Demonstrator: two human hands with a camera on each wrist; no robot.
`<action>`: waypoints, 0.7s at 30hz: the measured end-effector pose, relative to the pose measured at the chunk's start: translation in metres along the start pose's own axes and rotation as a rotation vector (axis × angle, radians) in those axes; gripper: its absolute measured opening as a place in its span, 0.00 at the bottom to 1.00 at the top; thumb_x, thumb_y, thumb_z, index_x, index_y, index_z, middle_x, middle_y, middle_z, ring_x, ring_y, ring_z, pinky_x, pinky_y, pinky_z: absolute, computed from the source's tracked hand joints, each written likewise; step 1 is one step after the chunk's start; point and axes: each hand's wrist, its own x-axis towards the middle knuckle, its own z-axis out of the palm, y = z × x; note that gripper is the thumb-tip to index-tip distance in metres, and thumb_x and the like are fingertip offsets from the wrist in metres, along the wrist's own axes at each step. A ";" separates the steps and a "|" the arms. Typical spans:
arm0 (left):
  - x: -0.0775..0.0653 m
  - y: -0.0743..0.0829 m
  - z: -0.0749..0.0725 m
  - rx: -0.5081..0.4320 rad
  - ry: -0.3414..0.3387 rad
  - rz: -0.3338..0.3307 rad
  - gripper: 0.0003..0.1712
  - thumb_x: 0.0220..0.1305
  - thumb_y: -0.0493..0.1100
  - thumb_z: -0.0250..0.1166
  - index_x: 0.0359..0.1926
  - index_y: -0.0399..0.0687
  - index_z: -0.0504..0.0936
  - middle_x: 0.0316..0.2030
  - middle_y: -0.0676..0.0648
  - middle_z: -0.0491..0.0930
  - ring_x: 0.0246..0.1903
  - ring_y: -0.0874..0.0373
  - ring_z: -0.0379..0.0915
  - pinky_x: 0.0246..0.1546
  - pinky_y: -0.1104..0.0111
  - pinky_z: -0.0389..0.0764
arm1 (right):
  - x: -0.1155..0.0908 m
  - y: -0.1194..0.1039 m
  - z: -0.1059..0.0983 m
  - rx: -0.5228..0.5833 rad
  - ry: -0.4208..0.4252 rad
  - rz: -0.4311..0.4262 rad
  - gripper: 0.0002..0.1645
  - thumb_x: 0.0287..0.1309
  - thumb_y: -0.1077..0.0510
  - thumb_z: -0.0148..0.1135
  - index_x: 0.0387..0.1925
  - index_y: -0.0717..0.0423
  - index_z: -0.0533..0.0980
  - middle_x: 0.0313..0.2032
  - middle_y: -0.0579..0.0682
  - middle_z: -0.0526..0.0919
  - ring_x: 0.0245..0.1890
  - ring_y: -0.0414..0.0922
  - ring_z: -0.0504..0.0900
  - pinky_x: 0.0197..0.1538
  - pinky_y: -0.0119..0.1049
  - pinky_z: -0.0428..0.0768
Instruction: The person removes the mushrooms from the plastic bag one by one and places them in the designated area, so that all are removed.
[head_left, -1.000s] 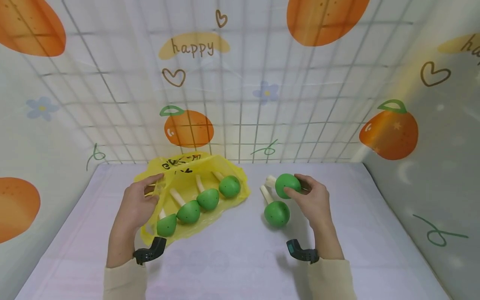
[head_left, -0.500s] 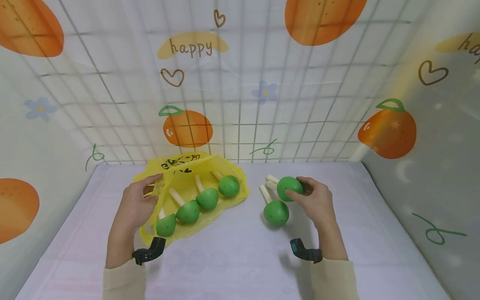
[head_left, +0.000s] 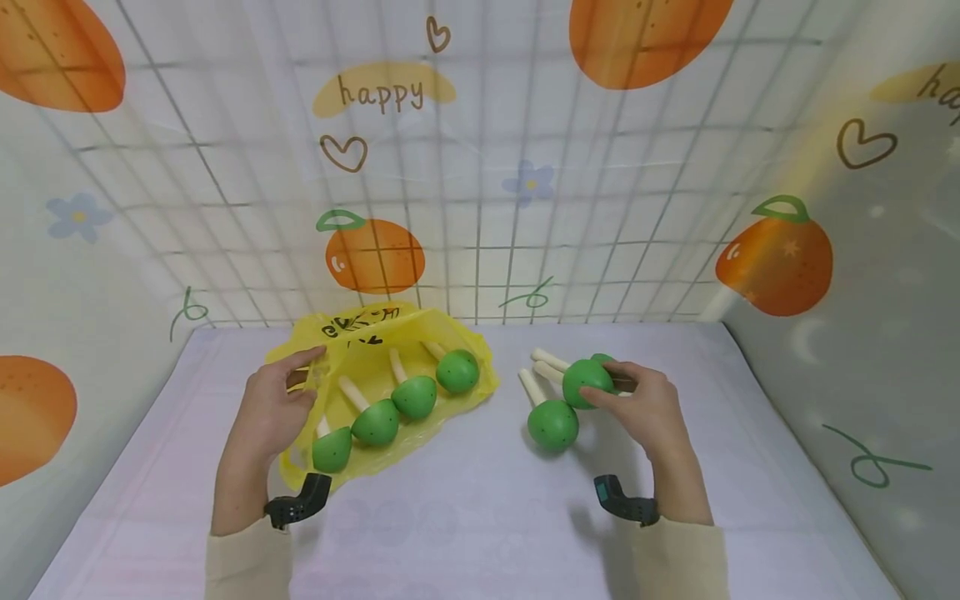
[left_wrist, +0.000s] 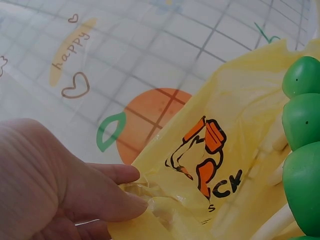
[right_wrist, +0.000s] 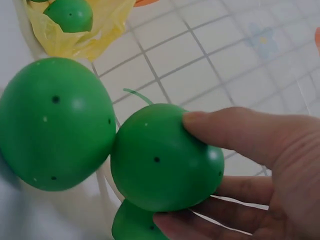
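Each maraca-like toy has a round green spotted head and a pale stick. My right hand (head_left: 645, 404) grips one maraca-like toy (head_left: 587, 383) by its head, thumb and fingers on either side; its stick points to the far left. Close behind that head, a second green head (head_left: 602, 358) is mostly hidden. A third toy (head_left: 552, 425) lies just in front. In the left wrist view, my left hand (left_wrist: 55, 192) pinches the edge of a thin yellow plastic bag (left_wrist: 235, 145). Several such toys (head_left: 415, 397) lie in a slanting row in the bag's open mouth, sticks inward.
The pale table (head_left: 450, 533) ends at a white grid back wall (head_left: 480, 208) covered by a printed sheet. Fabric side walls (head_left: 885, 400) rise at left and right. Black wrist cameras (head_left: 626, 504) jut inward from both wrists.
My right hand moves right and slightly toward me with the gripped toy, exposing another green head and its stick behind. The left hand and bag stay put.
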 end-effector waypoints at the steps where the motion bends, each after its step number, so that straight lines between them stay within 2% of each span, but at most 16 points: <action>1: 0.000 0.000 0.000 -0.002 -0.001 -0.004 0.36 0.68 0.23 0.53 0.76 0.41 0.71 0.73 0.36 0.70 0.68 0.35 0.70 0.62 0.45 0.79 | 0.000 0.001 -0.001 0.004 -0.003 0.006 0.43 0.63 0.47 0.74 0.71 0.67 0.72 0.64 0.69 0.78 0.65 0.65 0.74 0.62 0.60 0.79; 10: -0.001 0.000 0.000 -0.005 -0.005 -0.011 0.36 0.68 0.23 0.53 0.76 0.41 0.71 0.73 0.36 0.69 0.68 0.35 0.70 0.63 0.45 0.79 | 0.000 0.013 -0.008 0.020 -0.043 0.045 0.44 0.64 0.44 0.73 0.71 0.67 0.71 0.62 0.70 0.79 0.62 0.64 0.77 0.62 0.65 0.76; 15: -0.001 0.002 0.000 0.004 -0.004 -0.005 0.36 0.67 0.23 0.53 0.76 0.41 0.72 0.73 0.36 0.70 0.68 0.34 0.70 0.64 0.44 0.78 | -0.001 0.017 -0.012 0.024 -0.074 0.067 0.45 0.64 0.41 0.72 0.70 0.68 0.72 0.63 0.70 0.78 0.63 0.65 0.76 0.63 0.67 0.74; 21: 0.000 0.002 0.001 0.009 0.000 -0.004 0.36 0.67 0.23 0.53 0.76 0.40 0.71 0.73 0.36 0.70 0.68 0.35 0.71 0.61 0.46 0.80 | -0.003 0.022 -0.018 0.028 -0.107 0.085 0.45 0.66 0.41 0.71 0.70 0.70 0.71 0.66 0.68 0.76 0.64 0.65 0.74 0.63 0.64 0.74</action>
